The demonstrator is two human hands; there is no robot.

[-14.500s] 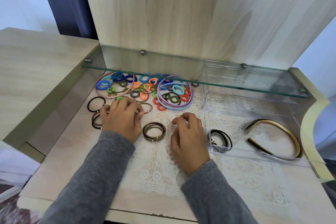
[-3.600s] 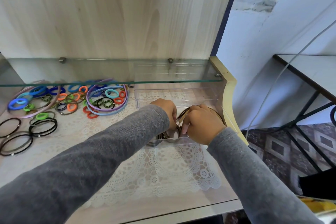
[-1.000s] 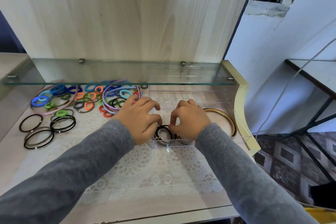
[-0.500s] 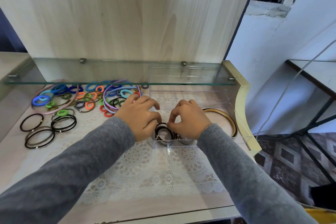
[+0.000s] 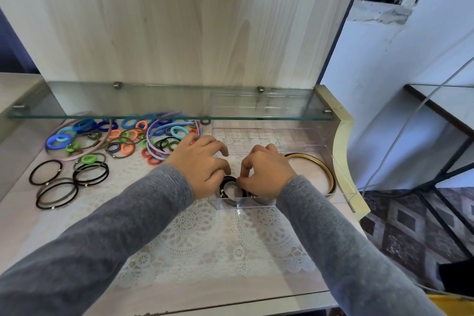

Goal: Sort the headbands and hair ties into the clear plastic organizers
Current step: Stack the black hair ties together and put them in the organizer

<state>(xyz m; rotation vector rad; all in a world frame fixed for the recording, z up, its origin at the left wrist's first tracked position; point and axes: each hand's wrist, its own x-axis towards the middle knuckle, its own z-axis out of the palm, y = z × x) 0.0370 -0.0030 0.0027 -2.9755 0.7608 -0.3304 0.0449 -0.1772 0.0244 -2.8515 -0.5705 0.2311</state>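
- I take the clear plastic organizer point(image 5: 345, 188), a long open-topped box, as my landmark. It sits on a white lace doily point(image 5: 218, 238) spread over the pale wooden tabletop point(image 5: 38, 226).
- Inside the organizer, at its near left corner, a small stack of dark elastic hair ties point(image 5: 228, 188) lies against the front wall.
- My right hand point(image 5: 264, 174) reaches in over the organizer's front wall. Its fingers are curled, and the thumb and forefinger pinch the rim of those dark ties.
- My left hand point(image 5: 200, 164) hovers over the organizer's left end with its fingers bent. Its thumb hides the contact, so I cannot tell whether it grips the ties or only touches them.
- At the organizer's right end, a gold-and-black rigid headband point(image 5: 327, 172) lies flat on the floor of the box.
- Left of the organizer, on the tabletop, is a loose heap of small coloured hair ties point(image 5: 123, 136) in blue, orange, green and red, with thin lilac plastic headbands point(image 5: 154, 146) lying among them.
- Further left of the organizer, several large thin black hair ties point(image 5: 55, 192) lie flat and apart from the heap.
- Above the organizer's far side runs a clear glass shelf point(image 5: 154, 108), pinned to a light wooden back panel point(image 5: 179, 20).
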